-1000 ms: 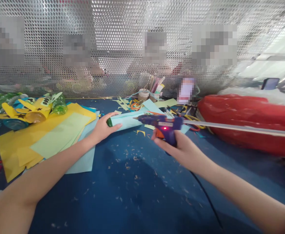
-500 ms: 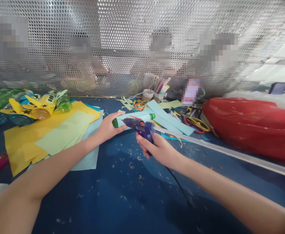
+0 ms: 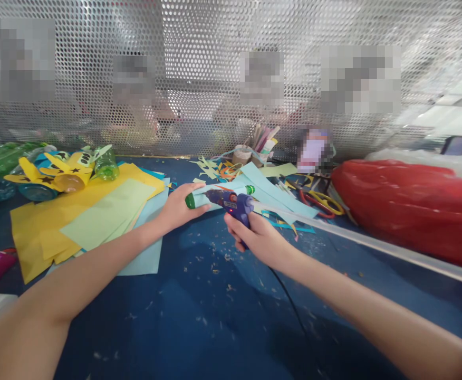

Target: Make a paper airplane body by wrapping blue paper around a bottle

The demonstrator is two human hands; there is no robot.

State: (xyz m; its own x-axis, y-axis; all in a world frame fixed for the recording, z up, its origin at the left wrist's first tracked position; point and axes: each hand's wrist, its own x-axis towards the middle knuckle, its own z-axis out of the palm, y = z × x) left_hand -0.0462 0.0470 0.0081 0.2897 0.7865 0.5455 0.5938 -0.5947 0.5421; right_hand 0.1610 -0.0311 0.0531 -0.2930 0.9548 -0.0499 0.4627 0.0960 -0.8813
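Observation:
My left hand (image 3: 183, 205) is closed round the base end of a green plastic bottle (image 3: 190, 200) lying sideways. Light blue paper (image 3: 237, 186) wraps the bottle's middle, and its green neck points right. In my right hand (image 3: 260, 237) is a purple hot glue gun (image 3: 237, 205), its fingers round the handle. A small red light glows on the gun, and a long clear glue stick (image 3: 357, 237) sticks out of its back. The nozzle is at the papered side of the bottle; whether it touches is hard to tell.
Yellow and pale green paper sheets (image 3: 104, 211) lie at left, with cut bottles and yellow paper figures (image 3: 70, 169) behind. Paper strips (image 3: 266, 184), scissors (image 3: 324, 203) and tubes of sticks (image 3: 241, 154) are beyond my hands. A red plastic bag (image 3: 408, 206) sits at right.
The whole view has shifted slightly, so things appear a little further right. Both hands keep their hold on the bottle and the glue gun, with hardly any other movement.

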